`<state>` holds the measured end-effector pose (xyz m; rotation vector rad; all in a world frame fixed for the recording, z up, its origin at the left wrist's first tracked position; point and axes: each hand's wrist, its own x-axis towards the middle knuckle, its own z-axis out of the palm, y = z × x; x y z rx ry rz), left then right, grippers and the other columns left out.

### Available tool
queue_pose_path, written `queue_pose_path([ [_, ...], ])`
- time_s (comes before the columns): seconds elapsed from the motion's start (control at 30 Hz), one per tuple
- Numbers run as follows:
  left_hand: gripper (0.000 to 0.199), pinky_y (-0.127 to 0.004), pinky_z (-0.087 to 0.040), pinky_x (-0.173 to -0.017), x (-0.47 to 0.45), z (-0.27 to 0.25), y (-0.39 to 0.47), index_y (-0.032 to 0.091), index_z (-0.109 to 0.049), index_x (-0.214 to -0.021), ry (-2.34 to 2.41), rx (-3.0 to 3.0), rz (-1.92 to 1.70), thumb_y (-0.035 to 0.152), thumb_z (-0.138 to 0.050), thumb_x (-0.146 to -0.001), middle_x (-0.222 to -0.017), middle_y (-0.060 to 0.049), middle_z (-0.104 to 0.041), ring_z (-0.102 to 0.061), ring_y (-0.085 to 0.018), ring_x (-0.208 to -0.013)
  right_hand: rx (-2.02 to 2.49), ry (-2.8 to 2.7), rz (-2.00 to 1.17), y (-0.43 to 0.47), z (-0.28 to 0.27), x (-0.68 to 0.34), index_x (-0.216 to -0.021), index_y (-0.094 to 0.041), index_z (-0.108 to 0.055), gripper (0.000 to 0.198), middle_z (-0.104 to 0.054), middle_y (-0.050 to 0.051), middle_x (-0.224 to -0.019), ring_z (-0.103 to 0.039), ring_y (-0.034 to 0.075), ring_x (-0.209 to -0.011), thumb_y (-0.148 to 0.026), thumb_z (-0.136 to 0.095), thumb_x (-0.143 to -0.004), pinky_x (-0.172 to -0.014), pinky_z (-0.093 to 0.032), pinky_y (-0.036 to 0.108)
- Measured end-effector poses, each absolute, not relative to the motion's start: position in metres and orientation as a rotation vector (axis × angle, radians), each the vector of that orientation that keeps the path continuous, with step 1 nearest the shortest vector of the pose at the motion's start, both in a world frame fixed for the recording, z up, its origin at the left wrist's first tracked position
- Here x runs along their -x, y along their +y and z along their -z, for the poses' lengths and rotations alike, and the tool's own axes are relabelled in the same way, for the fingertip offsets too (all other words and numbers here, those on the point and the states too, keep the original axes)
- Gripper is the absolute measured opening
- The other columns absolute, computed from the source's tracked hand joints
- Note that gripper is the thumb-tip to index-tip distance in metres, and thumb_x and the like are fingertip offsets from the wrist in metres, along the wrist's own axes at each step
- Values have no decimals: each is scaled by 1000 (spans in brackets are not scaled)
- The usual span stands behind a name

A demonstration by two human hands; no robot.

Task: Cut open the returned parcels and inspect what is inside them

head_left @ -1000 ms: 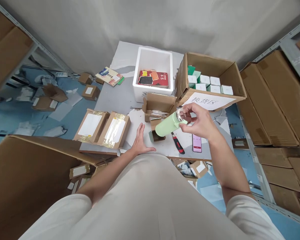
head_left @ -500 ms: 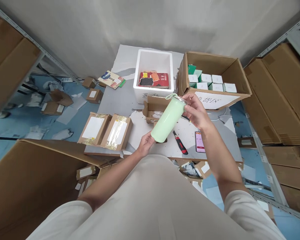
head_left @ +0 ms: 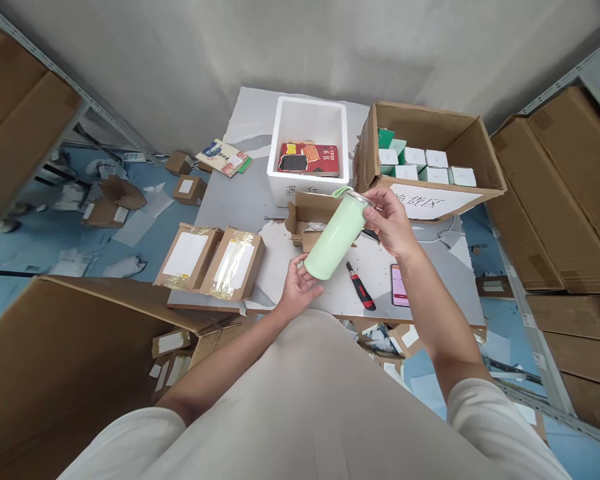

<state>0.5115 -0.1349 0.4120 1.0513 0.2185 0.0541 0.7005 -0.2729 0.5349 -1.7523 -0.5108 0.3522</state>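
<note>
A pale green bottle (head_left: pixel 336 239) with a metal rim and a green strap loop hangs tilted above the table, its top end toward the upper right. My right hand (head_left: pixel 391 220) is closed on it by the rim, thumb on the near side. Around the lower end, my left hand (head_left: pixel 299 288) cups the base loosely; its fingers touch the edge while the thumb stands off. Behind the bottle is an opened small carton (head_left: pixel 303 217), partly hidden. A red and black utility knife (head_left: pixel 361 287) lies below the bottle on the table.
Two taped parcels (head_left: pixel 233 265) are at the left front. A white foam box (head_left: pixel 307 185) holds books; a large carton (head_left: pixel 430 123) holds several small white boxes. A phone (head_left: pixel 399 285) lies near the front edge. Shelves flank both sides; an open big carton (head_left: pixel 70 360) stands lower left.
My left hand has loosened on the base, its fingers spreading and the thumb coming away. The strap loop has shifted, and the bottle has risen slightly at its lower end.
</note>
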Motion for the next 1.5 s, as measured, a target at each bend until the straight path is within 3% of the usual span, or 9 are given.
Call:
queue_pose_path([
  [0.1,83,-41,-52,-90,-514,-417,-137,27,-40,-129,286,-1042,-106,55,-81,-62,-138,-14,-49,-62,-24,-109,1782,-556,-299,-271,-535,-704,-104,-29,-53,51,-59,2,-101,-59,17,-83,-67,-65,-73,-63,-49,29],
  [0.2,76,-41,-53,-89,-512,-420,-137,20,-51,-123,282,-981,-54,72,-63,-70,-129,-15,-58,-60,-27,-112,1851,-601,-273,-271,-540,-707,-105,-28,-54,59,-59,6,-109,-59,22,-98,-75,-60,-71,-75,-51,35],
  [0.37,74,-43,-52,-89,-508,-421,-140,14,-61,-115,254,-838,23,76,-52,-75,-123,-17,-63,-60,-30,-113,1790,-609,-369,-269,-544,-705,-105,-29,-51,58,-61,7,-113,-61,23,-103,-76,-57,-72,-75,-52,39],
  [0.57,65,-42,-53,-89,-510,-424,-141,19,-53,-122,333,-777,-60,66,-58,-79,-123,-13,-62,-64,-25,-106,1628,-501,-369,-264,-533,-705,-98,-30,-52,54,-65,2,-106,-63,21,-95,-68,-71,-65,-71,-54,36],
  [0.7,81,-38,-52,-87,-509,-427,-140,27,-35,-133,328,-845,-79,50,-78,-69,-118,-10,-63,-65,-20,-99,1564,-462,-372,-264,-528,-707,-95,-30,-55,46,-65,0,-101,-63,19,-92,-60,-75,-66,-69,-54,32],
  [0.83,78,-37,-52,-88,-511,-427,-141,27,-38,-122,355,-911,-108,36,-86,-61,-116,-8,-63,-65,-20,-102,1553,-439,-378,-266,-527,-707,-96,-30,-56,43,-65,-1,-104,-63,18,-92,-57,-76,-68,-68,-54,31],
  [1.1,68,-41,-53,-83,-507,-420,-142,19,-53,-115,294,-788,-38,72,-59,-74,-118,-13,-64,-65,-24,-97,1451,-492,-564,-277,-544,-702,-101,-30,-59,52,-59,3,-128,-57,25,-116,-71,-65,-69,-84,-54,43],
  [1.27,74,-39,-52,-80,-501,-416,-142,15,-60,-112,316,-788,49,76,-56,-72,-116,-16,-65,-64,-26,-100,1477,-476,-615,-276,-540,-700,-99,-30,-55,47,-62,2,-123,-63,22,-104,-57,-77,-67,-75,-56,38],
  [1.5,83,-39,-51,-78,-508,-416,-131,14,-58,-121,352,-810,149,82,-37,-78,-110,-17,-69,-65,-29,-101,1605,-508,-468,-268,-523,-702,-97,-29,-52,70,-63,6,-119,-60,25,-112,-73,-77,-48,-77,-57,38],
])
